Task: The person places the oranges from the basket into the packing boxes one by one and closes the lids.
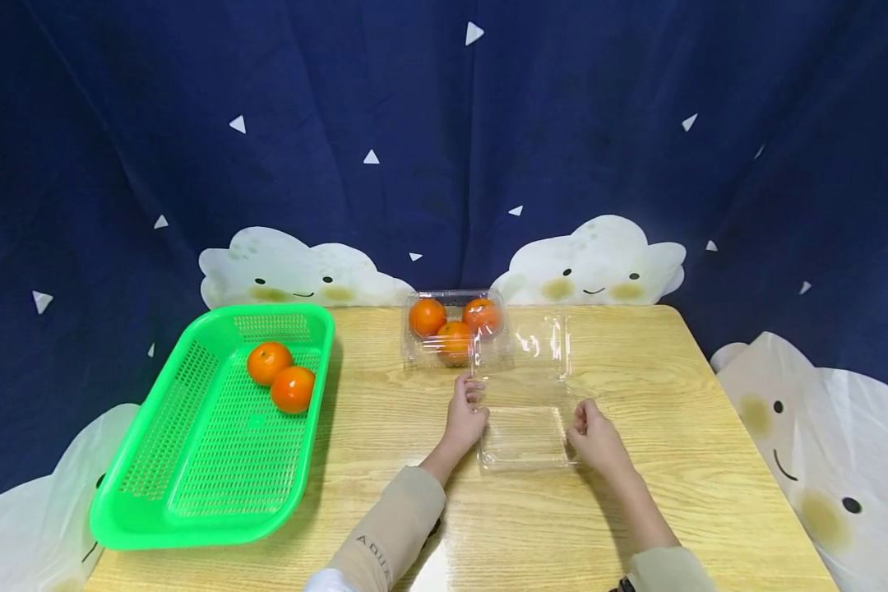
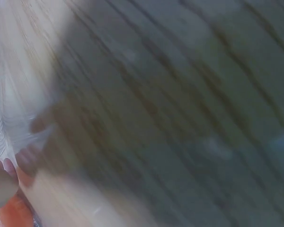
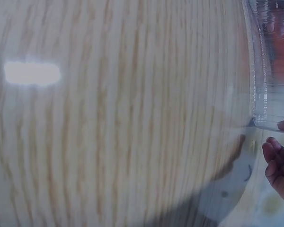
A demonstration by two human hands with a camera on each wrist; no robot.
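Observation:
A clear plastic clamshell box stands opened on the table, its lid raised at the far side. My left hand is at the box's left edge, fingers bent and thumb beside the wall. I cannot tell whether it grips the plastic. In the left wrist view only part of this hand shows, with plastic at its fingertips. At the right edge is my right hand, its fingers loosely bent. The right wrist view shows that hand just below the corner of the clear plastic.
Behind the opened box, another clear box contains three oranges. A green plastic basket at the left holds two oranges. A dark blue curtain with cloud prints hangs behind the wooden table.

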